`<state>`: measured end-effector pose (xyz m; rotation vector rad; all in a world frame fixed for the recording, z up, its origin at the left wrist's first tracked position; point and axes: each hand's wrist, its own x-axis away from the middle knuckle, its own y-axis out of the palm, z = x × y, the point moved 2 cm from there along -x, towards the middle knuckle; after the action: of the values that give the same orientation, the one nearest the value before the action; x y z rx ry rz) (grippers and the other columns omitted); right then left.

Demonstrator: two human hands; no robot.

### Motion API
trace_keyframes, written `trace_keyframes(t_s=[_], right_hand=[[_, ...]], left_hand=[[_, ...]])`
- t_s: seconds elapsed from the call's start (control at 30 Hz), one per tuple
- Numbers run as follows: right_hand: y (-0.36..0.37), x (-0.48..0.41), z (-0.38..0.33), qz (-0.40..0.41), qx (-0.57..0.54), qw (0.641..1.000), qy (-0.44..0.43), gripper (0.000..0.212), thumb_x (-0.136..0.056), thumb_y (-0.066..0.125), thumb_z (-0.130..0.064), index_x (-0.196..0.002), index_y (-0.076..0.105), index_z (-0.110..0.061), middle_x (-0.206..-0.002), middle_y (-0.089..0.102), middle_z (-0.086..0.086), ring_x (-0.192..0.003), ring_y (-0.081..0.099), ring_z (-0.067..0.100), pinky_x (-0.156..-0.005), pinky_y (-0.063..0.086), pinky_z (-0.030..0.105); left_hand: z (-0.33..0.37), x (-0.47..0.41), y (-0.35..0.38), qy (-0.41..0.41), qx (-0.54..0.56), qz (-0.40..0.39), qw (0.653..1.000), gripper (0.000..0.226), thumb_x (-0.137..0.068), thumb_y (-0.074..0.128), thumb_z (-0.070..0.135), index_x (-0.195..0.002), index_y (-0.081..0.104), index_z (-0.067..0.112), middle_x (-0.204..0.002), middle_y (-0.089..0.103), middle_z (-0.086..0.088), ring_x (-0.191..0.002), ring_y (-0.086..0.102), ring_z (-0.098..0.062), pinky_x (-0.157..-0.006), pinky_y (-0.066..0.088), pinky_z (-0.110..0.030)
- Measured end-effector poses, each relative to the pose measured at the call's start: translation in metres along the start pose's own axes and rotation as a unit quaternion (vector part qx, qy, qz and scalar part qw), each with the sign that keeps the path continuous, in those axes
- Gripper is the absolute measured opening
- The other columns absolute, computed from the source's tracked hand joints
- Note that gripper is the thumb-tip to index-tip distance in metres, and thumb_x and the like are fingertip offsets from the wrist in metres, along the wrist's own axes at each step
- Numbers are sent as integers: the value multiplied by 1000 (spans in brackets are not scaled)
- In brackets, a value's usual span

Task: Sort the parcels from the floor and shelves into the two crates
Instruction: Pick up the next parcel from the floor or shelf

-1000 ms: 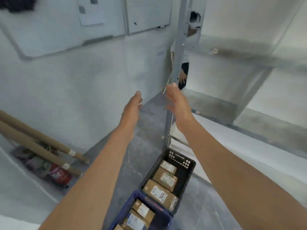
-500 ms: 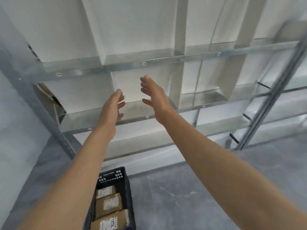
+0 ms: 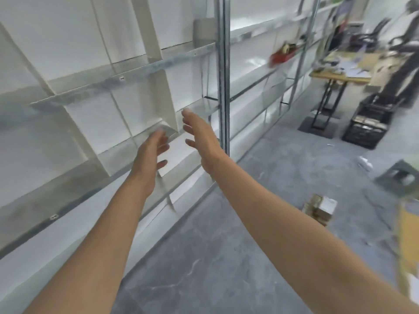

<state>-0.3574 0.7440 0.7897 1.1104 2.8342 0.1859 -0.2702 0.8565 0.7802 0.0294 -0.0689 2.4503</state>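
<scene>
You are holding both arms out ahead, your left hand (image 3: 150,152) and right hand (image 3: 199,138) side by side, fingers (image 3: 186,114) spread and gripping nothing. Just beyond them the metal shelves (image 3: 136,71) are standing bare. A stack of parcels (image 3: 319,209) is sitting on the grey floor (image 3: 226,257) to your right. Farther off, a black crate (image 3: 367,123) is resting beside a cluttered desk (image 3: 340,75).

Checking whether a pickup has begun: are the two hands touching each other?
Apart. The head view shows white shelf background between the left hand and the right hand; both are open and hold nothing.
</scene>
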Motion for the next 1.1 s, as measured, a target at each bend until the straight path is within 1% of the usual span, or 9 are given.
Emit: trace_keyframes(t_s=[0.13, 0.27, 0.43, 0.57, 0.7, 0.83, 0.97, 1.03, 1.1], right_hand=[[-82, -13, 10, 52, 2, 999, 16, 59, -101, 52, -60, -150, 54, -27, -156, 53, -6, -142, 49, 16, -120, 38, 47], [-146, -24, 23, 118, 12, 992, 36, 67, -94, 51, -67, -149, 57, -28, -153, 55, -7, -141, 51, 15, -120, 38, 53], [-217, -40, 49, 185, 3, 981, 63, 33, -106, 48, -53, -125, 64, -32, -121, 63, -16, -119, 60, 5, -117, 42, 45], [-256, -60, 76, 230, -4, 969, 92, 60, -102, 49, -61, -150, 53, -26, -151, 53, -6, -141, 50, 15, -122, 37, 50], [-294, -85, 100, 291, -5, 949, 121, 47, -105, 48, -56, -142, 57, -28, -141, 56, -5, -133, 54, 15, -119, 40, 48], [-331, -95, 125, 353, -5, 924, 145, 59, -106, 47, -56, -154, 51, -21, -149, 55, -3, -135, 55, 16, -119, 41, 49], [-370, -86, 147, 406, -27, 896, 179, 63, -107, 46, -56, -157, 46, -18, -158, 49, -4, -133, 53, 10, -113, 41, 38], [-391, -84, 157, 433, -36, 878, 204, 62, -106, 46, -57, -157, 47, -21, -153, 51, -7, -130, 52, 11, -103, 41, 35], [-414, -82, 166, 460, -43, 859, 221, 62, -105, 47, -58, -155, 50, -21, -148, 55, -6, -133, 53, 14, -102, 46, 37]], left_hand=[[-16, -35, 86, -16, -11, -63, 998, 43, -97, 51, 59, -125, 66, 29, -124, 68, 13, -119, 63, -8, -100, 48, -41], [-29, -58, 161, -35, -16, -130, 991, 41, -99, 47, 60, -120, 67, 31, -126, 68, 13, -119, 62, -7, -102, 48, -43], [-54, -91, 233, -65, -25, -196, 978, 49, -99, 46, 61, -129, 65, 27, -129, 68, 10, -119, 62, -8, -99, 47, -41], [-78, -123, 283, -85, -35, -250, 964, 43, -100, 44, 60, -125, 64, 30, -130, 66, 10, -119, 61, -8, -91, 46, -37], [-106, -163, 329, -125, -30, -294, 947, 46, -100, 45, 60, -125, 65, 28, -130, 66, 8, -119, 62, -10, -97, 47, -42], [-134, -189, 373, -169, -48, -338, 925, 48, -102, 43, 56, -133, 62, 24, -136, 63, 5, -121, 60, -12, -103, 43, -45], [-159, -199, 414, -202, -85, -384, 897, 54, -104, 39, 56, -144, 53, 23, -141, 58, 5, -123, 55, -12, -97, 40, -40], [-172, -202, 434, -213, -100, -398, 887, 54, -104, 39, 56, -143, 54, 23, -140, 58, 5, -123, 56, -12, -98, 41, -40], [-184, -204, 455, -225, -115, -413, 875, 55, -104, 39, 57, -143, 53, 22, -140, 58, 5, -126, 55, -13, -104, 41, -42]])
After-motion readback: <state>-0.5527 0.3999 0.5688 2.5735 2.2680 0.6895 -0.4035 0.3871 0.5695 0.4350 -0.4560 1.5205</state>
